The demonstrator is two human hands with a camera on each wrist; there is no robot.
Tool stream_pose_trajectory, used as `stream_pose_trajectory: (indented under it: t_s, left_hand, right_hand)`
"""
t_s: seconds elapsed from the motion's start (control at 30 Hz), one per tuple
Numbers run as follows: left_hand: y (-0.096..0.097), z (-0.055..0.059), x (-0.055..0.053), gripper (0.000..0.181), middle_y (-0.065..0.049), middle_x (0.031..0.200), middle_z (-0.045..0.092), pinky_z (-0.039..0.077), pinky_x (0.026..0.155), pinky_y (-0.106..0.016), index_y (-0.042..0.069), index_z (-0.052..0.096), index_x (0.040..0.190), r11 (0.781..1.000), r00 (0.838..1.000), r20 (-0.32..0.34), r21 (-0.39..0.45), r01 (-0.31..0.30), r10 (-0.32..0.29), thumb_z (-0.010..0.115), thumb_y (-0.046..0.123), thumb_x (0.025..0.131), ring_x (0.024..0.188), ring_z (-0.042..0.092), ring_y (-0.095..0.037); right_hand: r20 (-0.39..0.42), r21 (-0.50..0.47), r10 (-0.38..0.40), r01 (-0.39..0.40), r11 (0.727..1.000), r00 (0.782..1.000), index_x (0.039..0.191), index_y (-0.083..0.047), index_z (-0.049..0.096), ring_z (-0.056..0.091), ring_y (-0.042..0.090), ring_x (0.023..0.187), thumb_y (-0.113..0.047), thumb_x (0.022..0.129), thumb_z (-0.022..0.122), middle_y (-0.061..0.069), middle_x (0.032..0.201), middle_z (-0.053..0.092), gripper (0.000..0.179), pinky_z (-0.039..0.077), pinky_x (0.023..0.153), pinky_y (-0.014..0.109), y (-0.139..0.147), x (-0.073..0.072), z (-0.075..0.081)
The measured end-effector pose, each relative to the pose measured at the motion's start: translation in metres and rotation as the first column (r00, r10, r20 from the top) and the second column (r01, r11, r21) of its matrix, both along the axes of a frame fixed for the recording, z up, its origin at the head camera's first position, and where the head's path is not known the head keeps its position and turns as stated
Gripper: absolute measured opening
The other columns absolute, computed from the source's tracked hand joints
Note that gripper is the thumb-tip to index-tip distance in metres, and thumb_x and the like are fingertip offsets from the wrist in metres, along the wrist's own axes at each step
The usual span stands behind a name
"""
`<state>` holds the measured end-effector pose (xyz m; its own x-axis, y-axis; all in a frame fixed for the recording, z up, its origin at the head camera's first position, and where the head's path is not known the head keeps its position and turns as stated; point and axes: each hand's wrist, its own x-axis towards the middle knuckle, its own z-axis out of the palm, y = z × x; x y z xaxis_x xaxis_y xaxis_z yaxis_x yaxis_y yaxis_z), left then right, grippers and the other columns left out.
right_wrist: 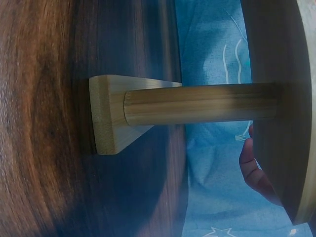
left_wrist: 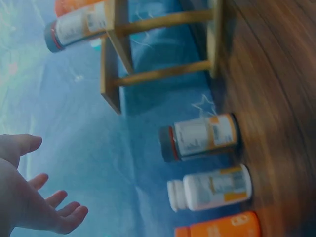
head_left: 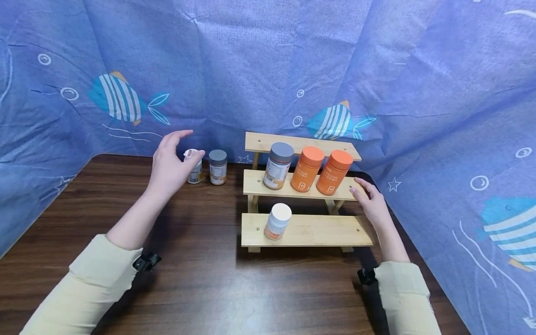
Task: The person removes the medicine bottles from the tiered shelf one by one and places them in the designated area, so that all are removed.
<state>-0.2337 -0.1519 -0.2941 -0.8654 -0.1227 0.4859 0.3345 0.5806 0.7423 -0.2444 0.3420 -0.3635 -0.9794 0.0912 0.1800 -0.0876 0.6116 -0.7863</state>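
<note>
My left hand (head_left: 171, 163) hangs with fingers and thumb apart and holds nothing. Nearest to it is a white pill bottle (head_left: 195, 175), partly hidden behind the thumb; a grey-capped bottle (head_left: 218, 168) stands to its right. In the left wrist view an orange bottle (left_wrist: 227, 227) also shows, next to the white one. At the right end of the wooden tiered rack (head_left: 318, 230), my right hand (head_left: 374, 204) has its fingers loosely bent beside the middle shelf; whether they touch it I cannot tell. The right wrist view shows those fingers partly hidden behind a board.
On the middle shelf stand a grey-capped bottle (head_left: 276, 170) and two orange bottles (head_left: 307, 171). A small white-capped bottle (head_left: 278, 223) is on the lowest shelf, towards its left. Behind the dark wooden table (head_left: 201, 279) hangs a blue fish-print cloth (head_left: 234, 70).
</note>
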Motion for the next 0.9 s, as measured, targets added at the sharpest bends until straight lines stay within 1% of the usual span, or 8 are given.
stream_pose_trajectory:
  t_s: [0.07,0.17,0.37,0.5,0.63,0.73,0.8,0.9]
  left_hand:
    - [0.005,0.002,0.002,0.053,-0.013,0.138,0.046,0.028,0.105,-0.053,0.011,0.053,0.132,1.000,1.000,0.000,0.013,0.015,-0.015,0.070,0.027,0.085,0.131,0.039,-0.030]
    - [0.013,0.004,0.005,0.055,-0.010,0.139,0.045,0.031,0.105,-0.052,0.013,0.052,0.133,0.999,0.999,0.005,0.034,0.036,-0.036,0.071,0.029,0.084,0.131,0.038,-0.028]
    - [0.031,0.008,0.011,0.057,-0.008,0.140,0.045,0.032,0.104,-0.049,0.016,0.052,0.134,0.996,0.998,-0.004,0.057,0.068,-0.068,0.071,0.033,0.084,0.129,0.040,-0.027]
    - [0.045,0.009,0.013,0.057,-0.006,0.139,0.047,0.035,0.101,-0.048,0.017,0.052,0.134,0.995,0.996,-0.021,0.058,0.084,-0.083,0.071,0.034,0.084,0.125,0.043,-0.026]
    - [0.060,0.009,0.014,0.059,-0.004,0.138,0.048,0.032,0.102,-0.047,0.017,0.052,0.133,0.992,0.994,-0.037,0.070,0.103,-0.100,0.073,0.035,0.081,0.124,0.044,-0.023]
    - [0.071,0.009,0.014,0.061,-0.003,0.138,0.047,0.030,0.106,-0.047,0.017,0.052,0.133,0.989,0.991,-0.036,0.072,0.133,-0.130,0.074,0.036,0.080,0.129,0.041,-0.021]
    - [0.077,0.008,0.013,0.063,-0.003,0.138,0.046,0.034,0.106,-0.045,0.017,0.051,0.134,0.986,0.988,-0.034,0.070,0.151,-0.149,0.074,0.039,0.080,0.129,0.041,-0.021]
    - [0.086,0.007,0.013,0.065,-0.002,0.138,0.046,0.034,0.105,-0.044,0.019,0.051,0.135,0.985,0.987,-0.032,0.064,0.162,-0.160,0.074,0.043,0.079,0.130,0.040,-0.020]
  right_hand:
    - [-0.010,0.006,0.001,-0.001,1.000,1.000,0.144,-0.009,0.039,0.026,0.034,0.138,-0.038,0.093,0.057,0.017,0.150,0.032,0.061,0.024,0.109,0.053,0.002,-0.002,-0.003]
    - [-0.019,0.006,0.001,-0.001,1.000,1.000,0.143,-0.008,0.040,0.026,0.034,0.138,-0.039,0.093,0.058,0.017,0.149,0.032,0.061,0.024,0.109,0.052,0.003,-0.004,-0.005]
    - [-0.017,0.000,-0.001,0.001,1.000,1.000,0.143,-0.008,0.040,0.026,0.033,0.138,-0.039,0.093,0.058,0.016,0.149,0.033,0.062,0.024,0.109,0.052,0.003,-0.003,-0.005]
    - [-0.016,0.000,-0.001,0.001,1.000,1.000,0.143,-0.008,0.039,0.027,0.033,0.137,-0.040,0.093,0.057,0.016,0.150,0.033,0.062,0.024,0.109,0.052,0.002,-0.003,-0.004]
    - [-0.016,-0.003,-0.002,0.002,1.000,1.000,0.144,-0.009,0.039,0.028,0.032,0.137,-0.040,0.093,0.058,0.015,0.150,0.033,0.062,0.025,0.108,0.052,0.001,-0.002,-0.004]
    - [-0.009,0.002,-0.002,0.002,1.000,1.000,0.144,-0.010,0.039,0.027,0.033,0.137,-0.040,0.093,0.057,0.015,0.150,0.032,0.062,0.025,0.108,0.052,0.001,-0.002,-0.004]
    - [-0.002,0.005,-0.004,0.004,1.000,1.000,0.144,-0.010,0.039,0.027,0.033,0.137,-0.039,0.093,0.057,0.016,0.150,0.032,0.062,0.025,0.108,0.052,0.001,0.000,-0.002]
    - [0.002,-0.011,0.000,0.000,1.000,1.000,0.144,-0.007,0.039,0.026,0.036,0.137,-0.033,0.094,0.057,0.018,0.150,0.031,0.059,0.024,0.108,0.054,-0.005,0.004,0.005]
